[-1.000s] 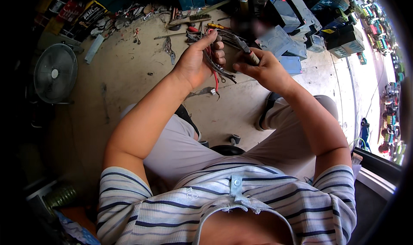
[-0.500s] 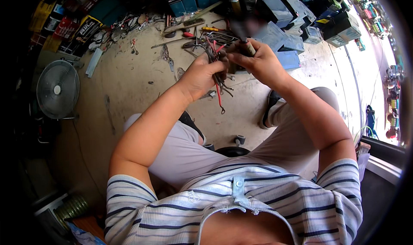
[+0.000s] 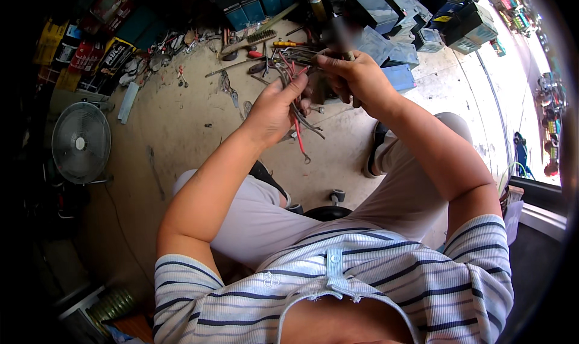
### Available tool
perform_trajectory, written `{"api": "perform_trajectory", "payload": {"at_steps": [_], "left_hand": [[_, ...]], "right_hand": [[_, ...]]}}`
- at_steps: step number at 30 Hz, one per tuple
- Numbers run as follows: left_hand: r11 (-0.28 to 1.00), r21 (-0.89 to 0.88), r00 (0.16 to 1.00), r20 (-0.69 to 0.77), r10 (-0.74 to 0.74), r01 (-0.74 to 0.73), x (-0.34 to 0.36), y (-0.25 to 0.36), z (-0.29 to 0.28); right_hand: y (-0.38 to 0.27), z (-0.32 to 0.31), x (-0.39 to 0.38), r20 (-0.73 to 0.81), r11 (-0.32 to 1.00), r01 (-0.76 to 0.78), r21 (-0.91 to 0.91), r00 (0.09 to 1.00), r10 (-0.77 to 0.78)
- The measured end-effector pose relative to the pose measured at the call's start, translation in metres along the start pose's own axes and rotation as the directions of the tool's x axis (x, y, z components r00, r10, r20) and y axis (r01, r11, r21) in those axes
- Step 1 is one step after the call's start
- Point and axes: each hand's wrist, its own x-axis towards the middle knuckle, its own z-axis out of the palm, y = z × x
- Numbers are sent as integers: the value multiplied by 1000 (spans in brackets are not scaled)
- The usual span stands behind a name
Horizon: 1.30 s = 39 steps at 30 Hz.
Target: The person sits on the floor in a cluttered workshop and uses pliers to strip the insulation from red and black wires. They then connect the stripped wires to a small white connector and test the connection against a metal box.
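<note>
Wire bundle (image 3: 304,121): raised above the floor in front of the knees, held in the left hand, its loose ends spilling out both above and below the fist.
Floor (image 3: 181,127): pale and stained, with tools and scraps scattered toward the far side.
Batteries (image 3: 375,11): boxy, grey and black, piled beyond the right hand.
Fan (image 3: 66,142): round, well apart on the left.
Brush (image 3: 260,36): lying past the left hand, among other tools.
Left hand (image 3: 277,105): grip clamped on the wires; its thumb now points up and away, where half a second ago it lay across them.
Right hand (image 3: 359,78): grip closed round a tool handle (image 3: 348,55); the wrist has turned, bringing the thumb just beside the upper wires. Contact cannot be told; the change seems to ready those ends for handling.
Red wire (image 3: 298,133): still dangling below the fist.
Ring end (image 3: 307,160): at that wire's tip, hanging free.
</note>
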Motion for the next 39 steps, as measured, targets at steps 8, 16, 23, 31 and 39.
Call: {"api": "perform_trajectory", "payload": {"at_steps": [8,16,23,31,39], "left_hand": [[999,-44,999,35,4,-2,-6,9,-1],[955,193,968,-60,243,-227,-6,7,-5],[838,450,929,-45,366,-309,-2,1,-4],[902,327,949,-43,312,-282,-2,0,-4],[936,238,964,17,264,-260,-3,-3,1]], "right_hand": [[12,-5,6,52,995,0,104,999,-6],[8,-6,3,11,999,-27,-32,1000,28],[10,-3,2,32,994,48,-97,998,-46],[19,-4,9,-2,959,204,-199,978,-208],[25,-2,10,-41,730,311,-608,906,-421]]}}
